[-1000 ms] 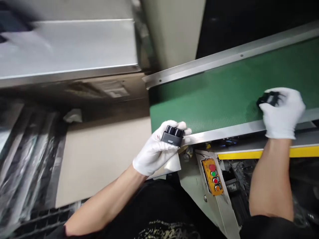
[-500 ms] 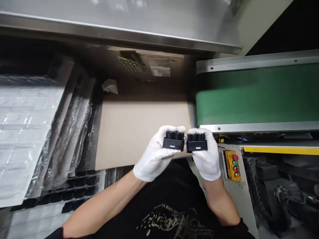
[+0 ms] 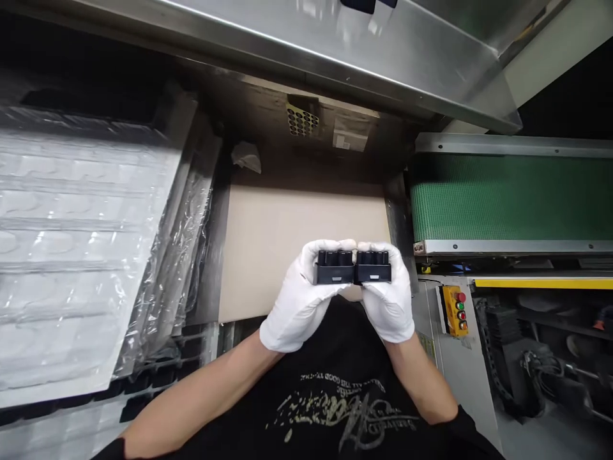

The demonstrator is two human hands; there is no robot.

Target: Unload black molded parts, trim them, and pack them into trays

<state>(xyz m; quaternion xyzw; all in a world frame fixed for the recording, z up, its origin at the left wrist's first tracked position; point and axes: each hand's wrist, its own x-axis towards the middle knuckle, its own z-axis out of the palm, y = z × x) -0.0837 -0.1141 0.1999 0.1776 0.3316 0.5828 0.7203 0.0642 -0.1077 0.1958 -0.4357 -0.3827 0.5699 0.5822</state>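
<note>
Two alike black plastic parts, each with a row of round posts above a rectangular base and a small light mark on the front, are held side by side. My left hand (image 3: 297, 297), in a white glove, is closed around the left black plastic part (image 3: 334, 273). The right black plastic part (image 3: 373, 273) is gripped by my right hand (image 3: 391, 300), also gloved in white. The inner edges of the two parts meet or nearly meet. Behind and below them lies a tan cardboard sheet (image 3: 272, 223) on the work surface.
Clear plastic trays (image 3: 71, 243) are stacked at left, with wrapped edges (image 3: 186, 236). A green conveyor belt (image 3: 507, 198) runs off to the right, above a yellow button box (image 3: 454, 311). A metal shelf (image 3: 335, 57) overhangs the far side. Crumpled white paper (image 3: 246, 156) lies behind the sheet.
My hands have come closer together, closing the gap between the two black plastic parts. The head view has shifted, showing more of the metal shelf with dark objects on it.
</note>
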